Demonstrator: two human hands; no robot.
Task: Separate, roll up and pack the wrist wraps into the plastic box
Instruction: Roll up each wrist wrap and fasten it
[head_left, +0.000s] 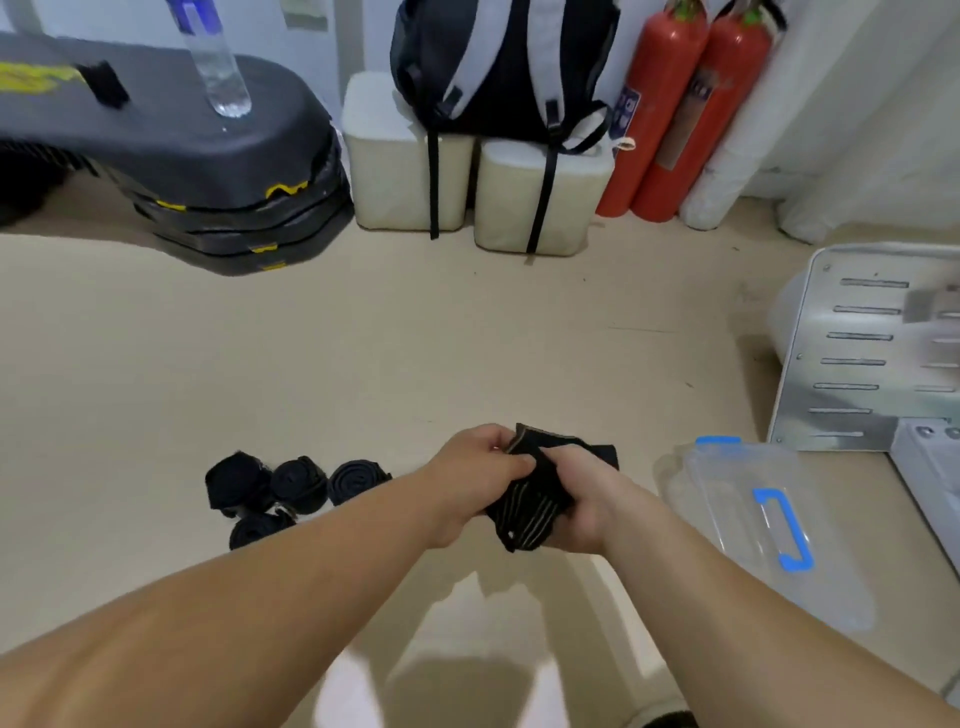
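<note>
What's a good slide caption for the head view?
Mid-task: left hand and right hand grip a black wrap; rolled wraps lie left, plastic box right.

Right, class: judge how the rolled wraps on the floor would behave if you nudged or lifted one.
Probably soft and light: the wrap gripped by the left hand and right hand creases like cloth. The rolled wraps are round coils, so a nudge might roll one or loosen it. Unlikely to break, being fabric.

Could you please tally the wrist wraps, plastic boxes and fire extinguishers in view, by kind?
Rolled wrist wraps on the floor: 4
Wrist wrap gripped by left hand and right hand: 1
Plastic box: 1
Red fire extinguishers: 2
Total: 8
</note>
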